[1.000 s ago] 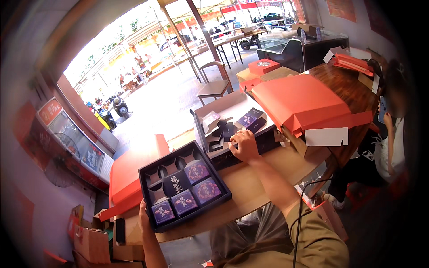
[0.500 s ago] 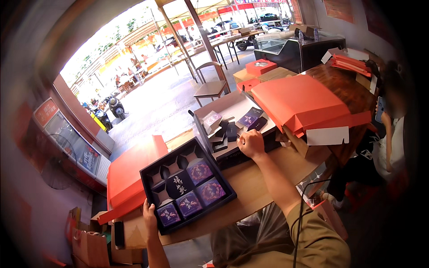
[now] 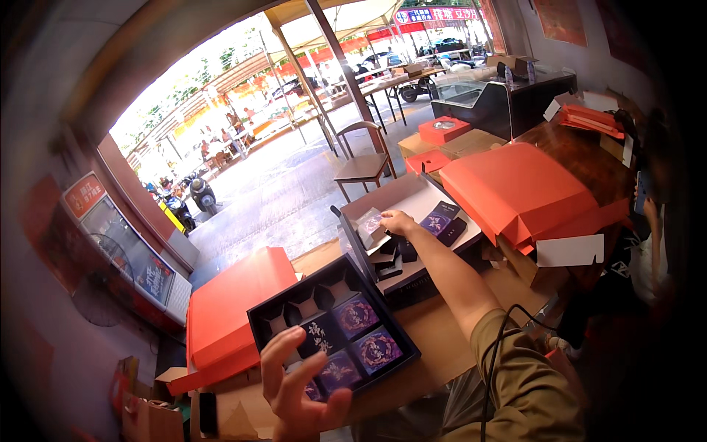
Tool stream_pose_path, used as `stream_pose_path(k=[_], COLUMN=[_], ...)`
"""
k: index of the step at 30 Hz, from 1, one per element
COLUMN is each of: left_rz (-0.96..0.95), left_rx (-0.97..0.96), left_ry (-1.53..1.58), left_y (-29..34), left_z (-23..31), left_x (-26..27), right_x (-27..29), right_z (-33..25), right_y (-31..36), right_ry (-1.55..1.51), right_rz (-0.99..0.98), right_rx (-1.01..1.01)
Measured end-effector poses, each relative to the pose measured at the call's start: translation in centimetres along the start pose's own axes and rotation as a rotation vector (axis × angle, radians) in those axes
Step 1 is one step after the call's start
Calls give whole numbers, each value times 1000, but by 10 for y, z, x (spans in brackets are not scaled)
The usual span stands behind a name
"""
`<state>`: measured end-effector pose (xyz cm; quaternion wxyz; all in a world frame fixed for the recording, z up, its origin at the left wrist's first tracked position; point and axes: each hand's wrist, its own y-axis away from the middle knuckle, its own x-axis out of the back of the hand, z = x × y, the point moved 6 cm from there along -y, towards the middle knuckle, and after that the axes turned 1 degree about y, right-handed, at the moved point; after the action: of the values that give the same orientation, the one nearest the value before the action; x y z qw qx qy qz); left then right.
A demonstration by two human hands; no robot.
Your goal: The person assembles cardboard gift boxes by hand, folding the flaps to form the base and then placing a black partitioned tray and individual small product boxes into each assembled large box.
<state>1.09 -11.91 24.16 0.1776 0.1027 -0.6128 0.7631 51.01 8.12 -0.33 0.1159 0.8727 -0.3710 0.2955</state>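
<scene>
A dark gift box (image 3: 333,309) with square compartments lies tilted on the table before me. Several purple square boxes (image 3: 379,348) fill its near and right compartments, while those along its far left edge hold none. My left hand (image 3: 305,387) hovers over the near left corner, open with fingers spread, hiding part of it. Beyond stands a larger open carton (image 3: 434,254) with a pale inside. My right hand (image 3: 400,222) reaches into it, fingers bent onto the edge of a small purple-and-white box (image 3: 370,225). Beside it lie a purple box (image 3: 437,221) and dark pieces.
Orange-red box lids lie left (image 3: 236,306) and right (image 3: 515,188) of the work. A black phone-like object (image 3: 209,412) rests at the table's near left. A dark cable (image 3: 490,368) runs by my right arm. A chair (image 3: 361,166) stands beyond; a person (image 3: 648,243) sits at right.
My right hand has moved left inside the carton to the small purple-and-white box. The left hand has let go of the gift box's edge and risen over it with fingers spread.
</scene>
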Motion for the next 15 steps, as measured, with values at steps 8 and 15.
stream_pose_path(k=[8,15], left_rz=[-139,-57], left_rx=[82,126], left_ry=[113,280], left_y=[0,2], left_z=[-10,-30], left_x=[-7,-7], right_x=[20,89], right_z=[-4,-92], right_y=[37,160], right_ry=[-234,-805], right_rz=[291,572], right_rx=[68,501])
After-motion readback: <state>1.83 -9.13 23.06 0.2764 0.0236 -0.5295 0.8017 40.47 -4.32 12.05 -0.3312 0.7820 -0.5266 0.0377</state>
